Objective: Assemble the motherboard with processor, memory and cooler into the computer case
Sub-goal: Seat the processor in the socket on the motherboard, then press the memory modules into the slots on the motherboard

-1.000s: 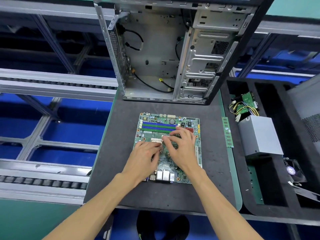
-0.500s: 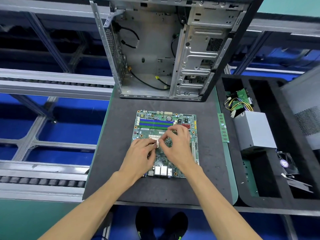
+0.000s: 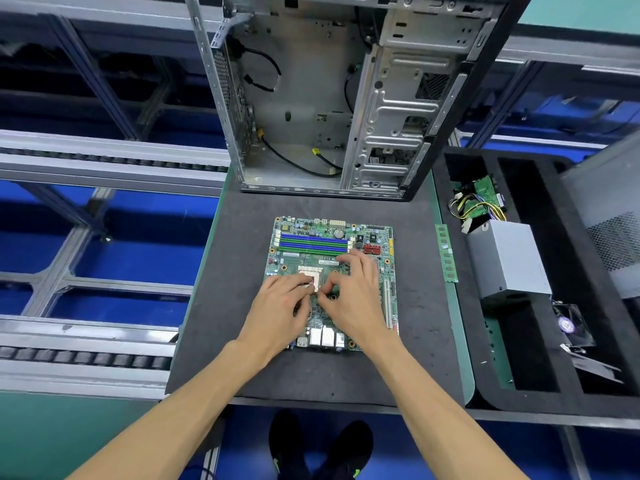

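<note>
Motherboard [image 3: 330, 285], a green printed board studded with small components, lies flat in the middle of a dark, felt-like mat [image 3: 221, 306] that covers the workbench. Along its far edge run long blue and green memory slots [image 3: 313, 243]; at its near edge sits a row of shiny metal port housings [image 3: 323, 337]. Near the centre is the square, pale processor socket [image 3: 310, 273].

Both hands work at that socket. The left hand [image 3: 282, 308] rests palm-down on the board with its fingers curled, the fingertips [image 3: 306, 284] bearing on a small squarish part at the socket's near edge; whether they pinch it or only press it cannot be told. The right hand [image 3: 353, 292] is arched over the board, thumb and forefinger drawn close together just beside the socket, the other fingers spread and touching the board farther back; what, if anything, sits between thumb and forefinger is hidden.

Beyond the mat's far edge stands the computer case [image 3: 346, 98], bare stamped sheet metal with its side off, black cables looping inside. Off the mat's right edge lies a narrow green memory stick [image 3: 446, 252]. Farther right, a black foam tray [image 3: 540, 341] holds a grey boxy power supply [image 3: 507, 259] with yellow and black wires, and a small fan [image 3: 568, 323].
</note>
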`<state>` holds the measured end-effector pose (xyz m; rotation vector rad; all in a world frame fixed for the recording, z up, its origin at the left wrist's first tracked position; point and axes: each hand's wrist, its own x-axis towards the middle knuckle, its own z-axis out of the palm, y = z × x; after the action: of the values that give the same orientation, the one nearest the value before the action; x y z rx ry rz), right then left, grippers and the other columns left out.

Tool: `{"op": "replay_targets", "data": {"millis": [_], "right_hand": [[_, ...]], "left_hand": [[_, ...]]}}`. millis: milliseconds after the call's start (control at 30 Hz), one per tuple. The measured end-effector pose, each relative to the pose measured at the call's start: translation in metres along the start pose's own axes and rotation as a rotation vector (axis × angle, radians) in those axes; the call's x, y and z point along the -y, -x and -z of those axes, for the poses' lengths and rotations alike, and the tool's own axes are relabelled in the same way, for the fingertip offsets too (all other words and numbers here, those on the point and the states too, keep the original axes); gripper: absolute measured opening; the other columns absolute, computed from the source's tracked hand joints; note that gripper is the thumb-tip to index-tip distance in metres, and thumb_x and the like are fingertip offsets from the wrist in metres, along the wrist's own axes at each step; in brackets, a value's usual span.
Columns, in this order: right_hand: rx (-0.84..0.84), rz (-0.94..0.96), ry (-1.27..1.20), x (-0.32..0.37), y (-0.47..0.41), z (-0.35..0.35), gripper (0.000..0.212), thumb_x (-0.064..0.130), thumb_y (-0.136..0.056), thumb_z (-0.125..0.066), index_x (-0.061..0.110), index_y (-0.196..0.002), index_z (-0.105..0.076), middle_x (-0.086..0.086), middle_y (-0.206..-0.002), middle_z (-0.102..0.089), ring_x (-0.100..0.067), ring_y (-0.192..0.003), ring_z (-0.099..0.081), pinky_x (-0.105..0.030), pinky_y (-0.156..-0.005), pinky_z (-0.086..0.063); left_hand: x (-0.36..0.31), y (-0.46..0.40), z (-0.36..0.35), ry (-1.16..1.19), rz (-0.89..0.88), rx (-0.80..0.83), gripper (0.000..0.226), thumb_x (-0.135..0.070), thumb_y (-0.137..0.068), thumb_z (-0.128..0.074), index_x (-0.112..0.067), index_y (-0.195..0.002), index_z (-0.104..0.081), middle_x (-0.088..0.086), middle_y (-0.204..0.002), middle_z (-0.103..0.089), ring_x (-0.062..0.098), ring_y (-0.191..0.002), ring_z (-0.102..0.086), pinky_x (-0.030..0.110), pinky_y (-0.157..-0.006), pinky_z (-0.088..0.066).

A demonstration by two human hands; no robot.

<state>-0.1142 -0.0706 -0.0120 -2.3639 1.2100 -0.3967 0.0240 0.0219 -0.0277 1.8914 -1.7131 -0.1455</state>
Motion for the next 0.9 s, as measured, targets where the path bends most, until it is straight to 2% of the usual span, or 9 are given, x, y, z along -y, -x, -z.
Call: {"op": "replay_targets", "data": {"millis": [67,200,367,533,667,800,900], "right_hand": [[-0.010,0.005,-0.005,0.000,0.001,-0.001,0.014,0.027,-0.083,-0.078,0.019,-0.071,-0.074,-0.007,-0.135,-0.055,-0.024,-0.140,-0.028,-0.047,-0.120,-0.015],[0.013,0.008,-0.050,-0.002,0.004,0.002,0.014,0.034,-0.086,-0.077,0.027,-0.073,-0.078,-0.005,-0.141,-0.052,-0.024,-0.143,-0.023,-0.050,-0.121,-0.010],[0.032,0.020,-0.075,-0.001,0.003,0.002,0.020,0.039,-0.089,-0.072,0.028,-0.074,-0.079,-0.004,-0.148,-0.048,-0.023,-0.145,-0.019,-0.048,-0.121,-0.002],[0.063,0.020,-0.058,-0.008,0.006,0.005,0.014,0.037,-0.091,-0.069,0.028,-0.086,-0.079,-0.005,-0.144,-0.049,-0.023,-0.143,-0.023,-0.048,-0.120,-0.015],[-0.036,-0.016,-0.117,-0.015,0.017,0.009,0.010,0.028,-0.092,-0.069,0.022,-0.096,-0.077,-0.001,-0.124,-0.057,-0.021,-0.130,-0.041,-0.041,-0.111,-0.033],[-0.193,-0.195,-0.104,-0.031,0.020,0.030,0.011,0.029,-0.094,-0.066,0.024,-0.103,-0.072,0.008,-0.110,-0.057,-0.012,-0.112,-0.047,-0.032,-0.090,-0.045],[-0.201,-0.364,-0.080,-0.056,0.014,0.054,0.022,0.028,-0.096,-0.061,0.022,-0.118,-0.066,0.005,-0.116,-0.058,-0.015,-0.117,-0.048,-0.031,-0.087,-0.045]], "left_hand": [[-0.001,0.001,-0.001,0.005,0.009,-0.003,0.020,-0.002,-0.082,-0.072,-0.008,-0.101,-0.077,0.001,-0.110,-0.071,0.020,-0.094,-0.066,0.030,-0.094,-0.042],[-0.001,0.001,-0.004,0.022,0.014,-0.012,0.019,-0.001,-0.083,-0.072,-0.007,-0.101,-0.076,0.002,-0.109,-0.070,0.021,-0.094,-0.065,0.033,-0.093,-0.044],[-0.004,-0.001,-0.004,-0.002,0.016,-0.009,0.015,-0.005,-0.084,-0.069,-0.007,-0.098,-0.076,0.002,-0.106,-0.071,0.021,-0.096,-0.065,0.035,-0.090,-0.047],[-0.007,-0.011,0.001,-0.040,0.036,0.050,0.010,-0.007,-0.083,-0.069,-0.008,-0.090,-0.078,-0.001,-0.098,-0.069,0.020,-0.093,-0.064,0.036,-0.088,-0.046],[-0.010,-0.022,0.006,-0.081,0.053,0.097,0.011,-0.013,-0.087,-0.067,-0.010,-0.089,-0.077,-0.001,-0.100,-0.066,0.021,-0.098,-0.061,0.037,-0.091,-0.045],[-0.029,-0.044,0.005,-0.008,0.060,0.059,0.016,-0.013,-0.091,-0.063,-0.014,-0.102,-0.074,-0.002,-0.105,-0.064,0.019,-0.104,-0.057,0.037,-0.094,-0.041],[-0.055,-0.067,-0.004,0.054,0.022,0.075,0.019,-0.015,-0.093,-0.059,-0.017,-0.108,-0.071,-0.004,-0.107,-0.063,0.016,-0.106,-0.055,0.035,-0.096,-0.040]]}}
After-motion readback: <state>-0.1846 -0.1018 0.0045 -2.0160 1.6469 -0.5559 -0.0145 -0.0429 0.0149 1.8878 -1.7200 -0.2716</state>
